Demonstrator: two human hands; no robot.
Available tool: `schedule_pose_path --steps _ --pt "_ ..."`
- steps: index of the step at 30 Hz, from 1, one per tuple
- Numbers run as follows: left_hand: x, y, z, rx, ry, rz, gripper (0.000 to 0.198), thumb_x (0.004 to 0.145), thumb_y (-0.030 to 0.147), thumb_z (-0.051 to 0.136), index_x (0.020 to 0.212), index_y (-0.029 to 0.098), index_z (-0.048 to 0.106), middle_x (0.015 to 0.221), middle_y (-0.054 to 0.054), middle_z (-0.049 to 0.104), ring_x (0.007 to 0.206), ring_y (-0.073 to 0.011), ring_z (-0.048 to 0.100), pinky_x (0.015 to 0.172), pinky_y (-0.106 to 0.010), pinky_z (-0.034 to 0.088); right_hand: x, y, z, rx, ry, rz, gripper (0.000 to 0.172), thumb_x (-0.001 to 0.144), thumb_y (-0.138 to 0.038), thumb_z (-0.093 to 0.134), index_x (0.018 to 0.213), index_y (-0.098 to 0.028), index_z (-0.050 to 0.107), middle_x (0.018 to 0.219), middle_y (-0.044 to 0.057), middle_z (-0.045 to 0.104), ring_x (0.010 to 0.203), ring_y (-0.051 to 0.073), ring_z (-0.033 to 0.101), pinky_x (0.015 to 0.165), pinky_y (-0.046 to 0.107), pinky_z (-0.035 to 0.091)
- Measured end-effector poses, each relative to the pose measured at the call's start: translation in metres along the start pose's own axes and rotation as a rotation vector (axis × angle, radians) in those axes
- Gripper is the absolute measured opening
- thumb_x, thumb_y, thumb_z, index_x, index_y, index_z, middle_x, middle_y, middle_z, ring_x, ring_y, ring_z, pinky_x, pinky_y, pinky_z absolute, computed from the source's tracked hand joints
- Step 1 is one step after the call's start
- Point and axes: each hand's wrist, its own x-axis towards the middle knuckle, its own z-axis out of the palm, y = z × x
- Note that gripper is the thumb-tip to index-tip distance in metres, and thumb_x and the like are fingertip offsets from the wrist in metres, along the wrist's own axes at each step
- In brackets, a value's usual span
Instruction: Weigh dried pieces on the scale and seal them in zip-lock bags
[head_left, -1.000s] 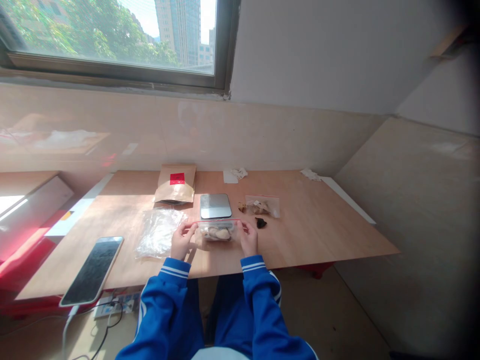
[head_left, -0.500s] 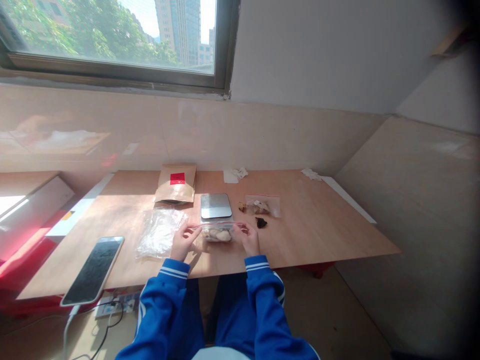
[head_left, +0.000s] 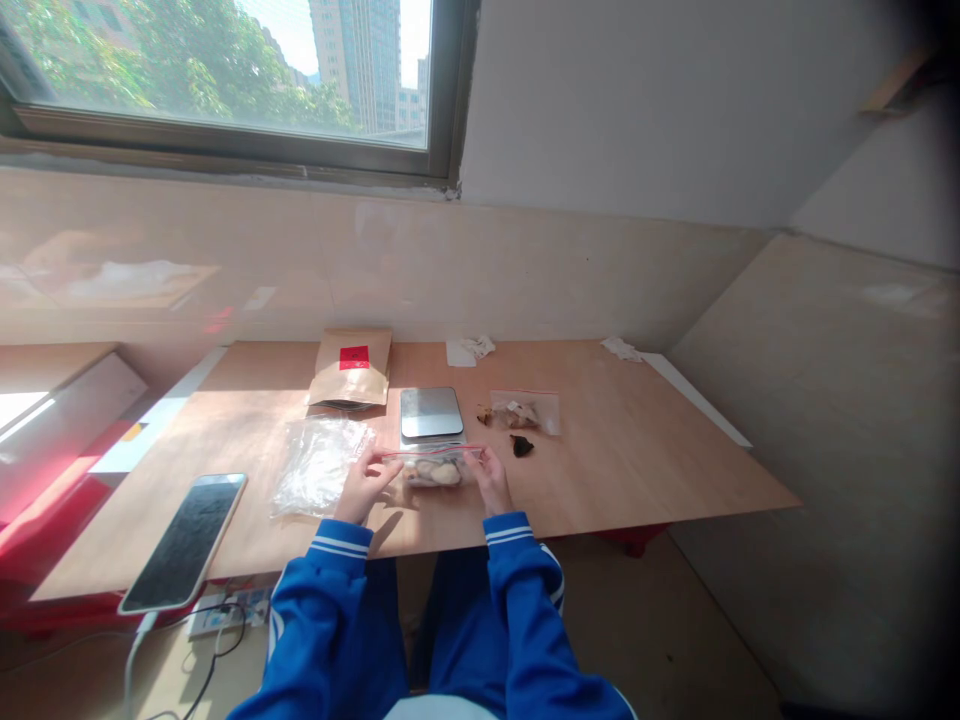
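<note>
Between my hands is a clear zip bag (head_left: 433,471) with a red seal line along its top and several pale, roundish pieces inside. My left hand (head_left: 365,484) pinches the left end of the seal. At the right end, my right hand (head_left: 492,478) grips the same edge between thumb and fingers. Just beyond the bag lies a flat kitchen scale (head_left: 432,412) with a silver plate. Right of the scale is a second zip bag (head_left: 525,413) with brownish dried pieces in it. A dark dried piece (head_left: 521,446) rests in front of that bag.
A brown paper pouch (head_left: 351,368) with a red label stands behind a heap of clear plastic bags (head_left: 319,465). A phone (head_left: 185,542) on a charging cable lies at the table's left front. Crumpled white paper (head_left: 477,347) sits near the wall.
My right hand has shifted slightly left along the seal, and my left hand slightly left too. The red seal line now bends a little. Both hands keep hold of the bag.
</note>
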Motion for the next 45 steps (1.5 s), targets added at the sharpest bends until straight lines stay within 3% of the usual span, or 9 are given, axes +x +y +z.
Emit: schedule_pose_path --steps 4,9,15,18,27,31,35,39,45 --pt "0.002 -0.001 0.005 0.054 0.02 0.098 0.032 0.068 0.042 0.068 0.087 0.016 0.065 0.087 -0.007 0.065 0.075 -0.0174 0.063 0.067 -0.029 0.052 -0.002 0.0 0.004 -0.042 -0.02 0.02 0.036 0.075 -0.048 0.064 0.097 -0.019 0.063 0.095 0.006 0.069 0.089 0.021 0.063 0.081 0.033 0.048" --pt "0.003 0.002 0.007 0.069 0.01 0.141 0.026 0.071 0.039 0.067 0.081 0.015 0.068 0.084 -0.007 0.067 0.083 -0.0196 0.063 0.072 -0.03 0.051 -0.002 -0.001 0.008 -0.106 -0.008 -0.011 0.033 0.074 -0.046 0.065 0.09 -0.017 0.068 0.09 0.006 0.07 0.085 0.022 0.063 0.077 0.033 0.049" --pt "0.001 -0.003 -0.001 -0.009 0.01 0.075 0.027 0.066 0.04 0.071 0.077 0.016 0.07 0.093 -0.008 0.065 0.076 -0.0175 0.062 0.059 -0.026 0.052 -0.003 -0.004 0.007 -0.228 0.036 -0.122 0.027 0.074 -0.043 0.066 0.082 -0.017 0.07 0.084 0.005 0.068 0.083 0.021 0.061 0.075 0.032 0.048" --pt "0.003 -0.006 -0.006 0.007 0.034 0.107 0.023 0.063 0.037 0.074 0.07 0.016 0.07 0.091 -0.007 0.065 0.082 -0.0175 0.062 0.062 -0.024 0.052 -0.003 -0.007 0.007 -0.243 0.034 -0.161 0.025 0.074 -0.041 0.066 0.079 -0.018 0.07 0.082 0.004 0.066 0.082 0.02 0.06 0.076 0.032 0.047" --pt "0.0 -0.003 -0.007 -0.036 0.032 0.081 0.024 0.061 0.038 0.076 0.064 0.015 0.07 0.084 -0.008 0.067 0.078 -0.0191 0.063 0.063 -0.027 0.053 -0.004 0.002 0.007 -0.123 0.02 -0.055 0.028 0.071 -0.044 0.069 0.08 -0.018 0.069 0.078 0.003 0.067 0.076 0.019 0.061 0.074 0.032 0.049" --pt "0.001 -0.005 -0.005 -0.012 -0.017 0.062 0.026 0.062 0.04 0.075 0.072 0.016 0.072 0.083 -0.009 0.069 0.082 -0.0215 0.064 0.065 -0.029 0.054 -0.003 0.004 0.005 -0.022 -0.015 0.046 0.032 0.068 -0.046 0.07 0.082 -0.017 0.069 0.078 0.005 0.069 0.076 0.021 0.063 0.072 0.033 0.05" --pt "0.0 -0.01 -0.001 -0.066 -0.031 -0.069 0.038 0.066 0.045 0.071 0.087 0.015 0.071 0.079 -0.008 0.07 0.063 -0.0175 0.064 0.05 -0.026 0.051 -0.004 -0.002 0.004 0.007 -0.084 0.072 0.032 0.069 -0.046 0.069 0.085 -0.018 0.069 0.086 0.005 0.07 0.082 0.021 0.063 0.072 0.032 0.051" --pt "-0.001 -0.013 0.002 -0.115 0.004 -0.113 0.044 0.066 0.049 0.07 0.094 0.014 0.068 0.066 -0.004 0.067 0.048 -0.0143 0.059 0.043 -0.024 0.046 -0.007 -0.01 0.006 0.031 -0.149 0.051 0.036 0.074 -0.044 0.066 0.101 -0.021 0.066 0.103 0.005 0.068 0.092 0.022 0.063 0.079 0.033 0.05" --pt "-0.001 -0.007 0.009 -0.067 0.031 0.087 0.032 0.068 0.045 0.069 0.08 0.016 0.072 0.085 -0.007 0.071 0.085 -0.0206 0.065 0.079 -0.03 0.052 -0.008 -0.012 0.012 0.079 -0.088 0.046 0.036 0.075 -0.045 0.064 0.103 -0.023 0.064 0.102 0.004 0.068 0.096 0.022 0.062 0.085 0.034 0.049"
